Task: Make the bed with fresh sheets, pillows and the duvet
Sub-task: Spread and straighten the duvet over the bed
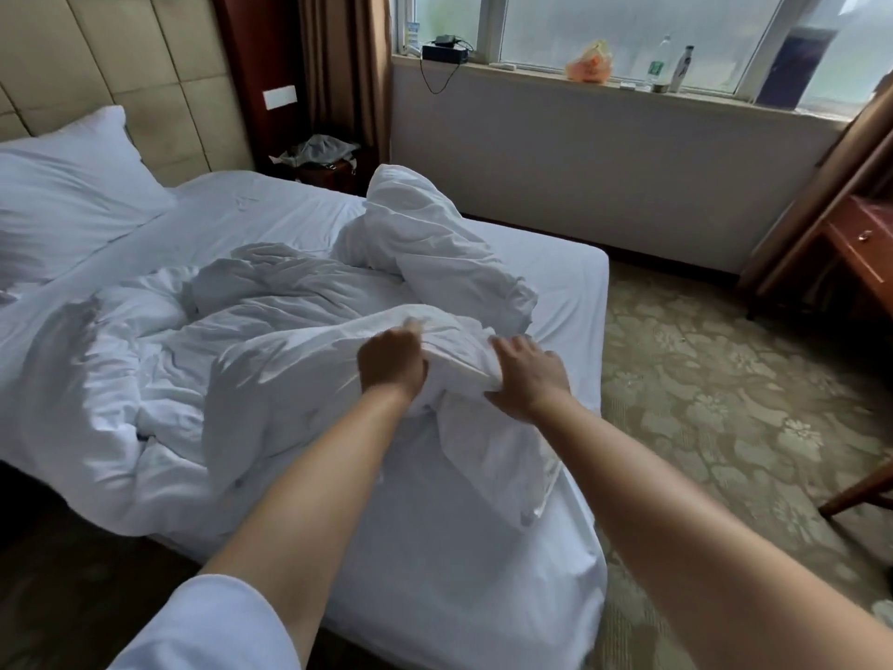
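Note:
A crumpled white duvet (270,331) lies bunched across the bed, one lump rising toward the far side. The white fitted sheet (555,273) covers the mattress underneath. My left hand (391,362) grips a fold of the duvet near the foot of the bed, fingers curled into the cloth. Beside it, my right hand (526,374) holds the same fold, its thumb under the cloth and its fingers over the top. A white pillow (72,195) leans against the padded headboard (145,65) at the left.
Patterned carpet (725,403) spreads to the right of the bed. A wooden desk (860,253) and a chair leg (855,495) stand at the right edge. The window sill (531,72) holds bottles, a bag and a box. A nightstand with a bag (321,162) sits by the curtain.

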A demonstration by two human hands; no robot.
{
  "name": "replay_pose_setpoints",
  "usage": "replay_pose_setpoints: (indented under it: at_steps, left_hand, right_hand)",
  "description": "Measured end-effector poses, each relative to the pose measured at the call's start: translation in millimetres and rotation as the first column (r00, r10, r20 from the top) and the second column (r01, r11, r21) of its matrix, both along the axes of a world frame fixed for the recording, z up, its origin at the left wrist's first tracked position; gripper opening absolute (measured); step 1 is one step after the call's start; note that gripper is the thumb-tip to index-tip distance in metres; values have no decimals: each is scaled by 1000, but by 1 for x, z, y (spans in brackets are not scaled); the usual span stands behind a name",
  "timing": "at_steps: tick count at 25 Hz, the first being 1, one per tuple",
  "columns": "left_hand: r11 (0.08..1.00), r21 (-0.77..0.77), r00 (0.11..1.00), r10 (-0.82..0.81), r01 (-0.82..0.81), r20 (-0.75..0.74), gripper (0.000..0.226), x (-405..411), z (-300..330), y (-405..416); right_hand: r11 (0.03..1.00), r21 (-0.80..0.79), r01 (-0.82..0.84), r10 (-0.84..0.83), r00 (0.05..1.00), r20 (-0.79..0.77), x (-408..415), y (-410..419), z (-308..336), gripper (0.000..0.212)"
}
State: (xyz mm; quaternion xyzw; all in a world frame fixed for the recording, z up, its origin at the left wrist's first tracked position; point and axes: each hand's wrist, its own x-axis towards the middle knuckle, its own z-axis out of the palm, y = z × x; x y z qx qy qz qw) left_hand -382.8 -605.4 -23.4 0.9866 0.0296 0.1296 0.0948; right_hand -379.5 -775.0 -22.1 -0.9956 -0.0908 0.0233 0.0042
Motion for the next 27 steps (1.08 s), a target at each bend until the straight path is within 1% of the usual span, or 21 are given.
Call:
replay_pose_setpoints:
  at_steps: [1, 2, 3, 4, 5, 6, 8, 9, 12, 14, 15, 16, 17, 18, 20, 21, 22, 24, 25, 26, 27]
  left_hand:
    - [998, 21, 997, -52, 51, 51, 30, -4, 9, -13]
    - [995, 23, 990, -102, 100, 96, 26, -8, 16, -24]
    - [992, 13, 985, -122, 122, 118, 22, -11, 21, -29]
    - [994, -6, 988, -103, 105, 117, 22, -13, 24, -29]
    - [998, -21, 994, -53, 55, 91, 24, -16, 24, -26]
    - [1000, 3, 999, 4, -4, 48, 29, -22, 21, -24]
    - [989, 102, 993, 112, -108, -30, 39, -35, 7, -23]
    - [980, 123, 985, 166, -159, -50, 41, -41, 1, -27]
    - [941, 52, 933, 338, -334, -121, 35, -60, 1, -52]
    - [904, 38, 888, 426, -426, -175, 32, -69, 10, -74]
    - [889, 25, 874, 454, -457, -173, 32, -72, 15, -87]
    - [876, -6, 864, 475, -482, -166, 32, -74, 19, -105]
    - [863, -50, 857, 489, -502, -162, 32, -77, 23, -123]
    - [857, -78, 855, 494, -510, -158, 31, -79, 28, -140]
    - [874, -48, 869, 474, -484, -139, 29, -82, 36, -170]
    - [881, -15, 874, 467, -473, -131, 28, -85, 38, -180]
    - [884, 7, 876, 464, -467, -128, 27, -88, 41, -186]
    - [881, 49, 868, 473, -471, -151, 25, -96, 41, -190]
    - [880, 83, 862, 475, -468, -175, 25, -99, 40, -190]
    - [878, 111, 856, 480, -467, -194, 24, -101, 40, -191]
    - [875, 118, 852, 483, -469, -202, 23, -103, 40, -193]
  right_hand:
    - [999, 6, -35, 35, 998, -48, -3, 8, -2, 64]
    - [999, 33, -28, 30, 996, -79, -5, 14, -2, 67]
    - [998, 67, 8, -1, 995, -102, -7, 17, -1, 62]
    - [995, 97, 38, -29, 995, -97, -8, 16, 1, 54]
    - [993, 108, 41, -34, 997, -66, -8, 11, 5, 44]
    - [994, 106, 18, -17, 1000, -11, -7, 4, 10, 36]
    - [989, 141, -45, 31, 994, 101, -4, -13, 19, 28]
    - [984, 157, -80, 59, 989, 136, -3, -22, 25, 27]
    - [969, 190, -156, 119, 973, 196, 3, -57, 36, 27]
    - [963, 208, -170, 120, 965, 235, 7, -85, 34, 28]
    - [956, 240, -170, 110, 963, 245, 9, -98, 33, 29]
    - [944, 271, -190, 124, 963, 240, 10, -110, 30, 32]
    - [927, 286, -242, 178, 957, 230, 12, -118, 28, 38]
    - [909, 266, -322, 275, 940, 201, 12, -123, 26, 47]
    - [867, 172, -467, 457, 884, 99, 5, -127, 19, 59]
    - [846, 158, -508, 511, 859, 29, -2, -128, 11, 59]
    - [838, 176, -517, 530, 847, -37, -8, -128, 2, 54]
    - [867, 232, -440, 478, 866, -144, -15, -134, -13, 42]
    - [894, 243, -377, 420, 894, -158, -15, -138, -11, 38]
    - [917, 233, -323, 359, 925, -129, -12, -139, -3, 37]
    - [925, 233, -301, 320, 946, -48, -4, -137, 8, 36]
